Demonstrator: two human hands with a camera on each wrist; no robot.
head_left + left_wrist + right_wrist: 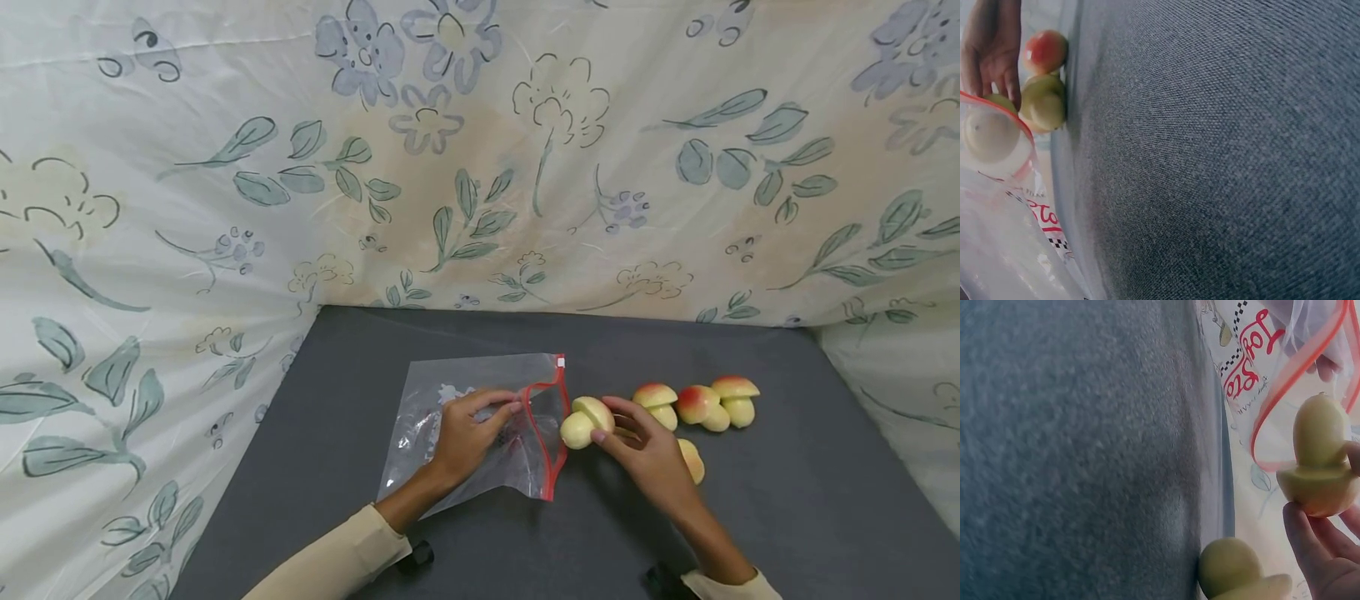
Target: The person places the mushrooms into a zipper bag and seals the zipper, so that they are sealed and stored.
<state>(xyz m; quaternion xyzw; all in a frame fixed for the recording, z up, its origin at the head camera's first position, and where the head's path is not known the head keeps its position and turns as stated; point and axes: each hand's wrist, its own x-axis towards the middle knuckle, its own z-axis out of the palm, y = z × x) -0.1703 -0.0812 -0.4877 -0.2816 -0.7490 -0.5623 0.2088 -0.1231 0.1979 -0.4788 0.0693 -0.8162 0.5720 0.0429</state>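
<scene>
My right hand [652, 462] grips a toy mushroom [581, 425] with a pale yellow stem and cap, thumb on the near side. Its stem points left, right at the mouth of a clear zip bag [431, 387]. Red trim [553, 483] edges that mouth, which gapes toward the mushroom. At the bag's upper layer, my left hand [468, 433] pinches the plastic near the trim. In the right wrist view the mushroom [1319, 434] stands stem up before the red-edged opening. The left wrist view shows it partly behind the clear plastic [1010, 237].
Several more toy mushrooms lie right of my right hand, among them a red-capped one [735, 400] at the far end and a yellowish one [692, 461] partly hidden by the hand. The dark grey table [345, 358] ends at a floral curtain [465, 208].
</scene>
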